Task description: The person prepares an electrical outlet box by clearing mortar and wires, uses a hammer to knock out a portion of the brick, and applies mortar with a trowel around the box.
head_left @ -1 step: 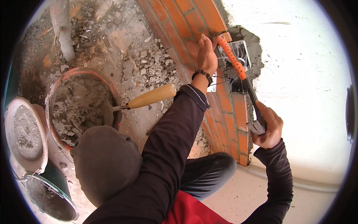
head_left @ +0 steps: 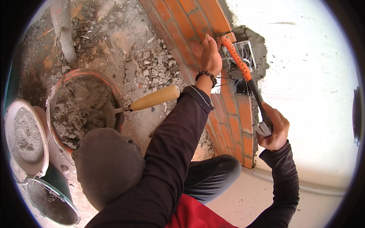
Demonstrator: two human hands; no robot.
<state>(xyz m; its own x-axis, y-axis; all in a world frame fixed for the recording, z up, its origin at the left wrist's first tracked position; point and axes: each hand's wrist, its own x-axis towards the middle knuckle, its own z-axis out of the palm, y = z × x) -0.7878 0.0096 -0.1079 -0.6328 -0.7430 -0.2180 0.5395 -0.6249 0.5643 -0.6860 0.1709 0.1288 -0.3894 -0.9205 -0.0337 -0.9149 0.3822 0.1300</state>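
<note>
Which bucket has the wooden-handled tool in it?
The orange-rimmed bucket of grey mix. The wooden-handled tool sits in it, handle sticking out; the pale bucket and green bucket show no tool.

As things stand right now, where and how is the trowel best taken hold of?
Probably by the middle of the trowel's wooden handle, coming down from above: it slants out past the rim of the bucket, clear of the mortar that partly hides the blade. The left sleeve lies close to the handle's end in this view.
</note>
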